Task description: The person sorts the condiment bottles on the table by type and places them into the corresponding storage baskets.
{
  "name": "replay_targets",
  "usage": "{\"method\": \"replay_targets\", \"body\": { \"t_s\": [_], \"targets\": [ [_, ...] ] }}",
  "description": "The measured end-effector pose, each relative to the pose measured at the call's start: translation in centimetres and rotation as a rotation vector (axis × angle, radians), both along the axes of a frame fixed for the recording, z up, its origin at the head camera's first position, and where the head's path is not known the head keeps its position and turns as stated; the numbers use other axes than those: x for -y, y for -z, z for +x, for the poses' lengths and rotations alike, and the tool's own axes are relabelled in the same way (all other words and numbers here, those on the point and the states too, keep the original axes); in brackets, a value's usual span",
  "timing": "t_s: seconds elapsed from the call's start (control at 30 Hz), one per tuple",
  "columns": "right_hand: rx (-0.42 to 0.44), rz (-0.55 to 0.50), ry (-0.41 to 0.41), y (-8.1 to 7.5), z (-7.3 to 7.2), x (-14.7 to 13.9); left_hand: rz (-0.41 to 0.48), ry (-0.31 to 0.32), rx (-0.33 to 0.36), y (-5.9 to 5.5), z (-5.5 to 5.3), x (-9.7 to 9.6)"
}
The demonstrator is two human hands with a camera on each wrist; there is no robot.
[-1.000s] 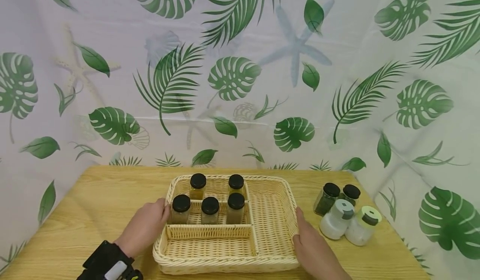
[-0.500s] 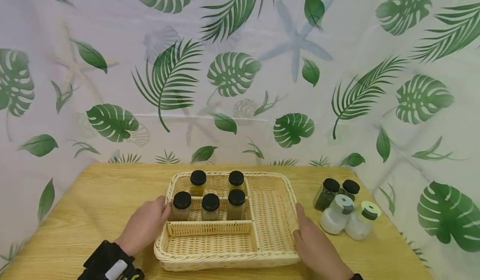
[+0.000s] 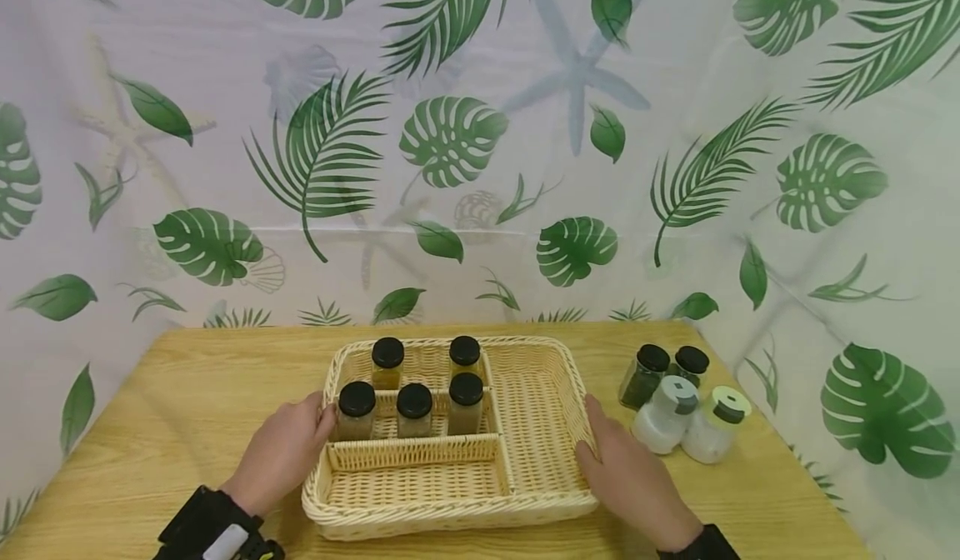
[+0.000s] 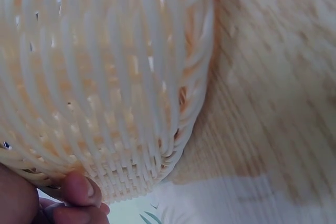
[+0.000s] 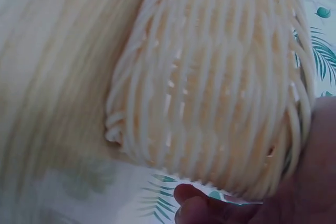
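Note:
A cream woven basket [image 3: 420,512] with dividers stands between my two hands on the wooden table. My left hand [image 3: 281,452] grips its left rim; in the left wrist view the fingertips [image 4: 81,190] bend around the edge. On the opposite side, my right hand [image 3: 626,472] holds the right rim, its fingers [image 5: 194,208] partly hidden behind the wicker in the right wrist view. Black-lidded spice jars sit inside: two in the back compartment, including a jar [image 3: 387,364] of yellowish contents, and three in the middle, including a jar [image 3: 465,406] of brownish powder.
Right of the basket stand two black-lidded jars, one a dark jar [image 3: 643,375], beside a grey-topped white shaker [image 3: 666,417] and a yellow-topped shaker [image 3: 714,427]. The wooden table [image 3: 210,377] meets a leaf-patterned cloth [image 3: 465,285] at the back.
The head view has shifted slightly, so everything sits a little higher and further left. Both hands keep their hold on the basket, and the jars stay in their compartments.

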State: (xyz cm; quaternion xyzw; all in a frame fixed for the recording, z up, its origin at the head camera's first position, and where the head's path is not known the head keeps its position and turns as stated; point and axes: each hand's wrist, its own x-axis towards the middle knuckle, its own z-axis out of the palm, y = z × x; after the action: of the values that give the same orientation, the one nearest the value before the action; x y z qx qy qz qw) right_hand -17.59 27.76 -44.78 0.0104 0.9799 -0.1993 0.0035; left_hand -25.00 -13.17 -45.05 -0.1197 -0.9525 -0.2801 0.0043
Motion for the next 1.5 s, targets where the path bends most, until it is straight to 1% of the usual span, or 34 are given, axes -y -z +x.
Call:
{"method": "replay_targets", "body": {
  "t_s": [0.07, 0.2, 0.3, 0.43, 0.53, 0.67, 0.77, 0.83, 0.93, 1.03, 1.17, 1.3, 1.5],
  "targets": [
    [-0.018, 0.020, 0.000, -0.2, -0.1, 0.0, -0.001, -0.005, 0.002, 0.0, 0.0, 0.0],
    [-0.097, 0.084, -0.006, -0.7, -0.3, 0.0, -0.003, -0.009, 0.003, 0.1, 0.1, 0.1],
    [-0.134, 0.131, -0.007, -1.5, -0.6, 0.0, 0.003, -0.013, 0.007, 0.1, 0.1, 0.1],
    [-0.116, 0.155, -0.003, -3.4, -1.0, -0.2, 0.006, -0.016, 0.002, 0.1, 0.2, 0.1],
    [-0.124, 0.161, -0.010, -5.0, -1.4, -0.7, 0.007, -0.015, 0.003, 0.1, 0.2, -0.1],
    [-0.200, 0.183, -0.024, -6.7, -2.2, -2.1, 0.005, -0.013, 0.006, 0.0, 0.2, -0.2],
    [-0.225, 0.192, -0.036, -7.9, -2.9, -3.4, -0.001, -0.012, 0.000, 0.0, 0.2, -0.2],
    [-0.210, 0.200, -0.043, -8.4, -3.4, -4.3, -0.002, -0.010, -0.001, 0.1, 0.2, -0.2],
    [-0.186, 0.209, -0.049, -8.7, -4.3, -5.4, -0.004, -0.007, 0.000, 0.2, 0.2, -0.1],
    [-0.169, 0.240, -0.050, -8.6, -5.0, -6.2, -0.007, -0.008, -0.002, 0.2, 0.2, 0.1],
    [-0.143, 0.292, -0.035, -8.4, -5.7, -6.8, -0.011, -0.008, -0.012, 0.3, 0.1, 0.1],
    [-0.100, 0.350, -0.029, -8.4, -6.2, -7.3, -0.014, -0.004, -0.014, 0.2, 0.1, 0.0],
    [0.001, 0.389, -0.079, -8.5, -7.2, -8.1, -0.022, -0.005, -0.022, 0.3, 0.3, 0.1]
  ]
}}
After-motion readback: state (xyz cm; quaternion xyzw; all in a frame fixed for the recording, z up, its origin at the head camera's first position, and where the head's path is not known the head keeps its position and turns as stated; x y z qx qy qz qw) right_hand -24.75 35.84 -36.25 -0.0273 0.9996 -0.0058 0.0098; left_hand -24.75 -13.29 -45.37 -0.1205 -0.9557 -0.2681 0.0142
